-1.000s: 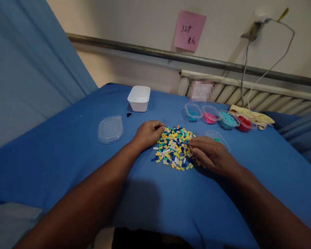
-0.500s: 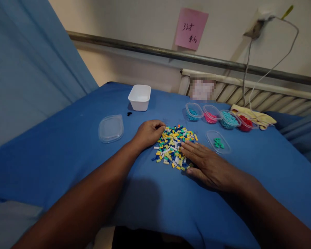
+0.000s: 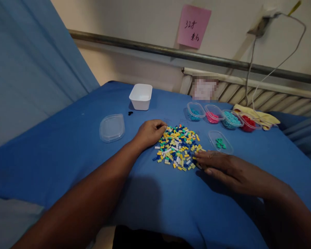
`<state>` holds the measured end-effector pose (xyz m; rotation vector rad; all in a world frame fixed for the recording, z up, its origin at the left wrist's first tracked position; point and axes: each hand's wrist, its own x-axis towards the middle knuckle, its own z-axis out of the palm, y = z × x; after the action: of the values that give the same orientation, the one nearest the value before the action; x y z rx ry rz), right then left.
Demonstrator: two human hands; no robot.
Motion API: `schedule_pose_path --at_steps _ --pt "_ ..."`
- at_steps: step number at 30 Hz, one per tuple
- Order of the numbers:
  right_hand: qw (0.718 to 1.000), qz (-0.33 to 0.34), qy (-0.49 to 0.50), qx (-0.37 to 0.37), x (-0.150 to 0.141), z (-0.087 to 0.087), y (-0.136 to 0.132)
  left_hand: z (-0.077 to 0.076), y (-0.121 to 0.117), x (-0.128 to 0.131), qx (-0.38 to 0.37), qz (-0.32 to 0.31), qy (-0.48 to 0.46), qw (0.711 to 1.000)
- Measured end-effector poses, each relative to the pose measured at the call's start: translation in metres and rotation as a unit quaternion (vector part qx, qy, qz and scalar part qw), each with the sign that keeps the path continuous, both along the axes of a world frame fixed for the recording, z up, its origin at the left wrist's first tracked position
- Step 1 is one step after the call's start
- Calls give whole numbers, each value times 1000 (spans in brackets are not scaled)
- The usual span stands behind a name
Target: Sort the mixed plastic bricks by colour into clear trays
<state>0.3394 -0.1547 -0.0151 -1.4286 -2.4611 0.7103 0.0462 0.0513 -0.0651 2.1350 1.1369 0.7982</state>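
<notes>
Only the head cam to go on here. The biggest change is the right hand (image 3: 228,169): half a second back it lay flat across the near right part of the loose pile of little bricks (image 3: 176,147), and now it's pulled off to the right, with just its fingertips at the pile's right edge. Fingers are straight and fairly close together; can't tell if there's a brick under them.

What that does for the sorting-through, I'd say: the middle and near right of the pile are uncovered, so there's a lot more to look over and pick at.

Left hand (image 3: 150,133) has barely budged. It's at the far left edge of the pile, thumb and fingertips narrowed to a pinch, and I honestly can't see whether a piece is in there.

The pile sits mid-table on the blue cloth (image 3: 171,200). Just past the right hand, on the far side, is a shallow clear tray (image 3: 214,136) with some green bricks (image 3: 220,143). Those look unchanged from half a second ago.
</notes>
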Motion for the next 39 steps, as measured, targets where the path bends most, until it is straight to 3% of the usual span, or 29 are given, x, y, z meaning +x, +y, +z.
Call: schedule_pose_path --at_steps 9,14,20,26,39 --pt "999 18 17 27 10 -6 3 3 -2 0 -13 2 0 1000" --pt "999 9 30 23 3 0 12 2 0 0 -12 1 -1 1000" --pt "990 -104 3 97 -10 8 65 1 1 0 -8 1 -4 1000" --pt "986 -108 -96 82 -20 -9 113 2 0 -1 -6 -2 -14 1000" --pt "985 -108 -109 78 -25 -5 116 4 -3 2 -19 2 3 1000"
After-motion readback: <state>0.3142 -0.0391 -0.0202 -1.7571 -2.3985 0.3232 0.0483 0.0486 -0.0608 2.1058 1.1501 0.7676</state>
